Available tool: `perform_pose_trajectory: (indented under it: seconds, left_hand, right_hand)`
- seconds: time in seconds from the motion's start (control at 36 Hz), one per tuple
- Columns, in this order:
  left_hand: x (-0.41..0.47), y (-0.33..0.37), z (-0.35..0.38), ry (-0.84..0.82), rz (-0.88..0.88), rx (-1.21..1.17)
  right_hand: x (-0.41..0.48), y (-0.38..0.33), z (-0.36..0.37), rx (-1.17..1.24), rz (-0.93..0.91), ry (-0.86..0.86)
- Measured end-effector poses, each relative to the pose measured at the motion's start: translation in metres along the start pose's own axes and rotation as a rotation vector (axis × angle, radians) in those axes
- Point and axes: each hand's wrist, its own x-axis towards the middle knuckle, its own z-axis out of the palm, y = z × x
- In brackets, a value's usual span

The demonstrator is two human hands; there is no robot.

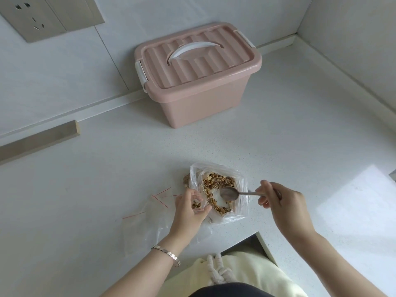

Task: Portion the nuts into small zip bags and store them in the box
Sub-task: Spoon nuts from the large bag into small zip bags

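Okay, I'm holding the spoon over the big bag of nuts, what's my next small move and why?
Probably dip the spoon into the nuts and scoop: its bowl looks empty, and the small zip bag your left hand holds has only a few nuts in it.

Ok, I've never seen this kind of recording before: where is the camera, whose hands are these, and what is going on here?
There is no machine here. One wide-angle camera sits on a person's head and looks down at their own two hands over a white counter. The left hand, with a bracelet on its wrist, holds a small zip bag with a few nuts in it. The right hand holds a metal spoon, its bowl over a larger clear bag of nuts that lies open on the counter. To the left lie spare zip bags with red strips, flat. Further back stands a pink box with its lid on.
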Motion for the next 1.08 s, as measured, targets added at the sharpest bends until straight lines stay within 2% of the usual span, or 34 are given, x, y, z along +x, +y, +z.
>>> perform_pose_trajectory:
  seconds: [0.11,0.31,0.56,0.75,1.08]
  left_hand:
    - [0.001,-0.002,0.000,0.001,-0.010,-0.023]
    - [0.001,-0.002,0.000,-0.009,-0.022,-0.014]
    - [0.000,-0.001,0.000,-0.018,0.005,-0.012]
    - [0.001,-0.005,0.000,-0.004,-0.003,0.010]
    - [0.002,0.006,0.001,-0.011,-0.049,0.018]
  right_hand:
    - [-0.006,0.023,0.011,0.062,0.162,-0.032]
    - [-0.016,0.040,0.034,0.358,0.463,-0.054]
    - [-0.012,0.044,0.034,0.658,0.723,-0.053]
    - [-0.007,0.042,0.013,0.647,0.712,-0.012]
    - [0.003,-0.016,-0.002,0.613,0.442,0.004]
